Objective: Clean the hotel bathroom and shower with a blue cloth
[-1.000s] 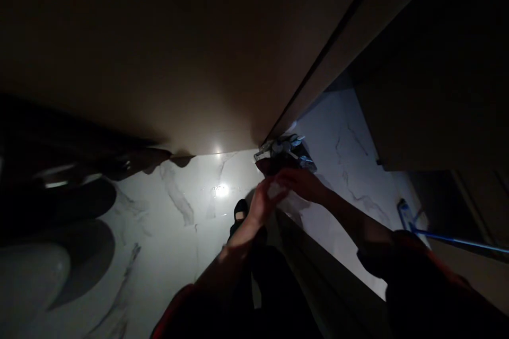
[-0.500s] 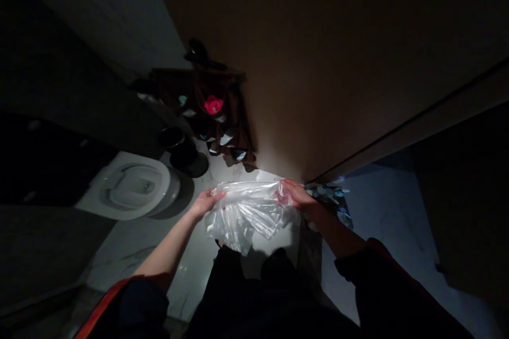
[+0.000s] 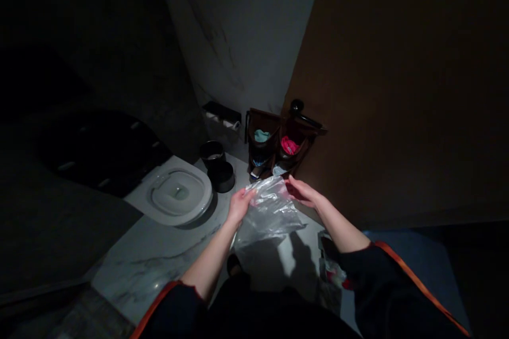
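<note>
A thin clear plastic bag [image 3: 272, 209] hangs in front of me, catching the light along its upper edge. My left hand [image 3: 240, 204] is closed on the bag's upper left, thumb across the film. At the upper right, my right hand [image 3: 301, 190] also grips the bag, its fingers partly behind the film. The lower part of the bag drapes loosely over the view of the floor.
A white toilet [image 3: 207, 190] with its dark lid raised stands at the left. Beside it are two black bins [image 3: 221, 176]. A brown pocket organizer [image 3: 274, 140] hangs on the wooden door [image 3: 397, 90]. A paper holder [image 3: 221, 115] is on the wall.
My view has swung left, so the toilet and organizer appear farther right. My hands have come closer together, and the bag's bunched folds now hang more spread out.
</note>
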`<control>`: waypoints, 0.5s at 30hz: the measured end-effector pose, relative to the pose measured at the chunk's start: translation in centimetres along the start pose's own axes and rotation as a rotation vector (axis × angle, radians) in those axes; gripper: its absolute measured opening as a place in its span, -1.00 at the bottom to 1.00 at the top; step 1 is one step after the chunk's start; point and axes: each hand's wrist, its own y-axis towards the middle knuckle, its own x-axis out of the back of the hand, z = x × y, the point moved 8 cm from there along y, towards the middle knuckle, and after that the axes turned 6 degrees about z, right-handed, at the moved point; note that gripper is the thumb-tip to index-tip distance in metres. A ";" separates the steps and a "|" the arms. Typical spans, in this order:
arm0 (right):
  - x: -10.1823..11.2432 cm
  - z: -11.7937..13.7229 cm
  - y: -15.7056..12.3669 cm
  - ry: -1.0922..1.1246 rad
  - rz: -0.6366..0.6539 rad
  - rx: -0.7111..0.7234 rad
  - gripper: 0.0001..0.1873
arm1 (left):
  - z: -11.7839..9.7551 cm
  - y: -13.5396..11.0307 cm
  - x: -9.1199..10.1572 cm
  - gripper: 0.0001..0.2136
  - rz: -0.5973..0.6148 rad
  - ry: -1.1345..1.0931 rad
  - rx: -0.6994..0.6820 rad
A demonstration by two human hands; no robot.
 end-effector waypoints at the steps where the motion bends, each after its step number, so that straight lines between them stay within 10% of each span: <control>1: -0.7 -0.5 0.1 0.047 0.022 -0.017 -0.47 | 0.1 0.3 1.6 -0.72 -0.036 0.002 0.012; 9: -8.4 -0.9 3.8 0.132 0.012 -0.067 -0.54 | -0.9 -1.7 11.6 -0.64 -0.401 0.134 0.053; 15: -17.4 -3.6 5.8 0.196 0.118 -0.152 -0.54 | 3.8 -5.6 9.2 -0.58 -0.117 -0.262 0.268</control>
